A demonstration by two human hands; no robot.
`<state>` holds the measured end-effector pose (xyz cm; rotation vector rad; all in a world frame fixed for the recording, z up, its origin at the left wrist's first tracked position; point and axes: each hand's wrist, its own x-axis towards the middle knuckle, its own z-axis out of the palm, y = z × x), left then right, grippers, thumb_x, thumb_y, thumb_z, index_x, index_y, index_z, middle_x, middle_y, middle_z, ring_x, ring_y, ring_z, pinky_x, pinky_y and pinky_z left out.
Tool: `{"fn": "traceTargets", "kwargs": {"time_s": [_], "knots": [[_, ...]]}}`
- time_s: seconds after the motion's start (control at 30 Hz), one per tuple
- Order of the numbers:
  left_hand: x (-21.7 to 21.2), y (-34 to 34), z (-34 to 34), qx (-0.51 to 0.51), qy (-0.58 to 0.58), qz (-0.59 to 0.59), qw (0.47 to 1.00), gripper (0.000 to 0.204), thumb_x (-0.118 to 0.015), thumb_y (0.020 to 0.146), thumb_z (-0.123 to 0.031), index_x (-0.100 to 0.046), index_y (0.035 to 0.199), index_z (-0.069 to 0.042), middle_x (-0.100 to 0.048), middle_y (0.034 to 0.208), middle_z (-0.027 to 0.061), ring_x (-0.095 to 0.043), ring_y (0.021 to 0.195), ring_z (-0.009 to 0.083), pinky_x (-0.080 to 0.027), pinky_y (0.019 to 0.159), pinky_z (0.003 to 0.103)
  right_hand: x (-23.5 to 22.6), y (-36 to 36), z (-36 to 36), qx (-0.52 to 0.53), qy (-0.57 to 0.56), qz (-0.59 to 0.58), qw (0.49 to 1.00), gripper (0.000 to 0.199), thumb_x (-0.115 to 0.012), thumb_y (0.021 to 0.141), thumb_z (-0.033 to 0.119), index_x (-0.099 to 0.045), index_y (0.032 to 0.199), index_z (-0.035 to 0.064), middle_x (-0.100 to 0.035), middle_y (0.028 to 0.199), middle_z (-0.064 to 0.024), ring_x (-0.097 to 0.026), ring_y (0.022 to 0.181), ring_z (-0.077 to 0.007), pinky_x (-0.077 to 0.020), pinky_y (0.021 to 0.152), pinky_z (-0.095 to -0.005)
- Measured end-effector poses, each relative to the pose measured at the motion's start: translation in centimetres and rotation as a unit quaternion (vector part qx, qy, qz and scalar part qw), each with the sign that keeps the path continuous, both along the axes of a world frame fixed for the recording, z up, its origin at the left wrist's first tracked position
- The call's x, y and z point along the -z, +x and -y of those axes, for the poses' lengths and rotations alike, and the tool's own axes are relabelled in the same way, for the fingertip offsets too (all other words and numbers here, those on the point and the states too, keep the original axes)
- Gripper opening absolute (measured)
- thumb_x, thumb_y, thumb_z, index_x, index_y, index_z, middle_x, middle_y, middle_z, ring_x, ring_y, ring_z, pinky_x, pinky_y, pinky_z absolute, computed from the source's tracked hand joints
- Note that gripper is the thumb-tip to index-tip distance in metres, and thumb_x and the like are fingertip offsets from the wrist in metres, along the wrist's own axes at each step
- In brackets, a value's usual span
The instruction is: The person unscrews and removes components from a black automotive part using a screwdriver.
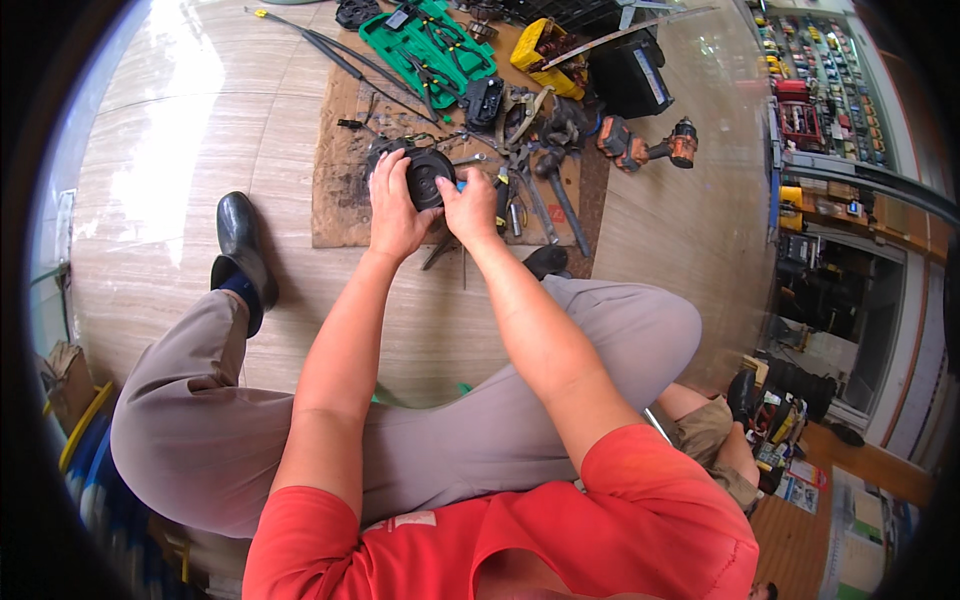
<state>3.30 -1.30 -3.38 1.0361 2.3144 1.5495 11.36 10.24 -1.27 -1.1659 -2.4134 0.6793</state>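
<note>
A black, round pulley-like wheel (pixel 430 172), with small holes around its middle, is held over a sheet of cardboard. My left hand (pixel 397 208) grips its left side, fingers over the top edge and thumb low on the rim. My right hand (pixel 472 208) is closed at the wheel's right edge, its thumb near the face. Between its fingers shows a small blue thing (pixel 461 186), mostly hidden, so its kind is unclear. Behind my left fingers, a dark part (pixel 384 150) adjoins the wheel.
Stained cardboard (pixel 340 205) carries pliers, a hammer (pixel 565 205) and several loose tools. Beyond lie a green tool case (pixel 430 50), a yellow bin (pixel 548 58) and a black battery (pixel 632 80). A cordless drill (pixel 680 145) rests on the tiles at right. Another person's leg (pixel 735 450) shows there.
</note>
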Motion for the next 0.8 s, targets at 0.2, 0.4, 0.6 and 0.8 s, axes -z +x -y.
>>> {"fn": "traceTargets", "kwargs": {"time_s": [0.2,0.4,0.6,0.8], "knots": [[-2.2,-2.9,0.1,-0.011,0.029,0.066,0.997,0.09,-0.088,0.073,-0.032,-0.044,0.142,0.003,-0.041,0.15,0.0256,-0.039,0.141,0.0397,-0.033,0.116,0.046,-2.1,-0.6,-3.5,0.084,-0.183,-0.061,0.978,0.039,-0.069,0.093,0.036,-0.067,0.096,-0.0033,-0.071,0.087,-0.0187,-0.071,0.082,-0.0325,-0.0554,0.072,-0.0432],[-8.4,-7.6,1.7,0.252,0.012,0.399,0.882,0.075,-0.085,0.08,-0.03,-0.051,0.138,0.004,-0.066,0.123,0.0201,-0.063,0.115,0.0252,-0.05,0.1,0.037,-11.9,-4.0,-1.1,-0.009,-0.433,-0.383,0.816,0.031,-0.052,0.106,0.03,-0.061,0.111,0.0004,-0.059,0.085,-0.0052,-0.059,0.069,-0.0147,-0.0541,0.059,-0.0318],[-7.5,-2.9,1.9,0.009,-0.047,0.321,0.946,0.015,-0.069,0.091,-0.015,-0.067,0.09,-0.001,-0.067,0.073,0.0048,-0.06,0.066,0.015,-0.048,0.062,0.035,-10.6,-4.8,0.0,-0.084,-0.323,-0.357,0.873,0.042,-0.057,0.104,0.037,-0.06,0.123,-0.0009,-0.062,0.09,-0.005,-0.061,0.08,-0.0136,-0.054,0.071,-0.0291],[0.9,-2.6,4.1,-0.396,0.208,0.648,0.617,0.01,-0.056,0.099,-0.013,-0.057,0.094,-0.004,-0.055,0.066,0.0044,-0.053,0.048,0.017,-0.039,0.04,0.034,-4.7,-2.1,3.0,-0.141,0.017,0.14,0.98,0.1,-0.088,0.07,0.041,-0.039,0.143,-0.0067,-0.036,0.149,-0.0302,-0.035,0.138,-0.046,-0.0309,0.117,-0.0489]]}}
